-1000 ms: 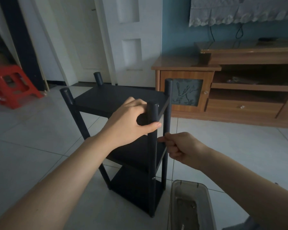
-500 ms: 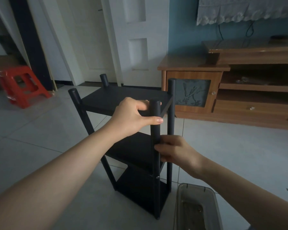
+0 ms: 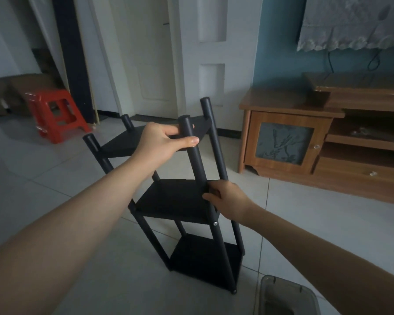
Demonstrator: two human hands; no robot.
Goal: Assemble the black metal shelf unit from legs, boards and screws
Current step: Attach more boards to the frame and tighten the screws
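On the tiled floor, shelf unit (image 3: 187, 201): it stands before you, leaning to the left; four legs and three boards are already joined, so you handle it as one stiff frame, probably light enough to tip with two hands.
Top board (image 3: 132, 142): rigid, flat and smooth; judge it a poor hold on its own, since a bare edge may slip.
Near front leg (image 3: 192, 153): round, smooth tube, likely slick; hold it close to a board joint, where the frame twists least.
Left hand (image 3: 162, 142): your fingers curl round that leg at the top board, thumb laid across the front.
Right hand (image 3: 230, 201): your fingers are curled at the same leg beside the middle board (image 3: 173, 201); whether they pinch a screw or only the tube, you cannot tell.
Screw head (image 3: 215, 223): one small bright point shows on the leg just below the middle board.
Hidden: the far joints, the board undersides and most feet.
Cut off: the clear tray (image 3: 287, 296) at the bottom edge; its contents are unreadable.
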